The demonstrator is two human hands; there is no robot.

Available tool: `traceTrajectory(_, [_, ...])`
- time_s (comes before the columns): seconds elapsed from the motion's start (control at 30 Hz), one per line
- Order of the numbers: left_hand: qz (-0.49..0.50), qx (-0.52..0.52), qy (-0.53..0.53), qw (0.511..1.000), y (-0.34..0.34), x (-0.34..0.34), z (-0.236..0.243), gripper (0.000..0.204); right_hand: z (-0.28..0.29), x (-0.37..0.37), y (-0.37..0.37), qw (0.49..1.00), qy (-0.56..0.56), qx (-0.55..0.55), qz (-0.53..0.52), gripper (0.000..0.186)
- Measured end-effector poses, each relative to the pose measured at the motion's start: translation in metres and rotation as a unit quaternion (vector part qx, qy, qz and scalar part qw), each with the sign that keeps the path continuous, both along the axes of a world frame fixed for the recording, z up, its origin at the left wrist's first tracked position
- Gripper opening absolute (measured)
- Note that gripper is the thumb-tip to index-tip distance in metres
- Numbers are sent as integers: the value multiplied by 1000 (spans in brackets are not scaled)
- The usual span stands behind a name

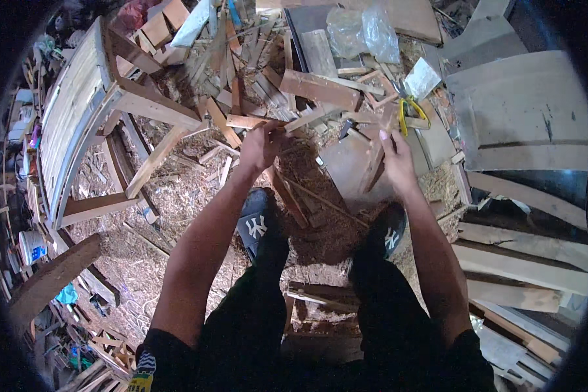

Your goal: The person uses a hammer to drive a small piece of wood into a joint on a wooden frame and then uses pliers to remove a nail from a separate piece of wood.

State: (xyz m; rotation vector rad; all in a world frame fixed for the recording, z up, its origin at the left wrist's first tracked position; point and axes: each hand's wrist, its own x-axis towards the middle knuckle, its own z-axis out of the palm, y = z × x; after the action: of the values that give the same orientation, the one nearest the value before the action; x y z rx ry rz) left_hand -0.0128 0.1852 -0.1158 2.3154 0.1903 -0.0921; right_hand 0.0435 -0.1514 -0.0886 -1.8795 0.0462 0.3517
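Note:
My left hand (260,147) is closed, fingers curled at a short reddish-brown wooden strip (245,122) that sticks out to its left. Below that hand, a darker wooden piece (286,196) slants toward my left foot. My right hand (398,163) grips a short brown wooden piece (372,166) between thumb and fingers, over a flat grey-brown board (343,163). Just beyond the right hand lie pliers with yellow handles (413,119). Between the hands, a hammer (348,129) rests on the board, its handle partly hidden.
A curved slatted wooden frame (78,117) stands at left. Wood offcuts (261,85) and clear plastic bags (366,36) lie at the far side. Grey panels (522,111) and stacked planks (522,264) fill the right. Shavings (183,228) cover the floor; a small wooden stool (323,294) sits between my legs.

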Motion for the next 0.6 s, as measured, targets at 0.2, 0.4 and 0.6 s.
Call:
traceTrajectory(0.2, [-6, -80, -40, 996, 0, 17, 77, 36, 30, -9, 22, 995, -87, 39, 38, 21])
traceTrajectory(0.4, [-13, -181, -132, 975, -11, 18, 126, 39, 38, -12, 23, 992, -58, 75, 87, 25])
traceTrajectory(0.6, [-78, 17, -125, 989, -22, 17, 166, 40, 45, -9, 21, 994, -50, 50, 79, 26])
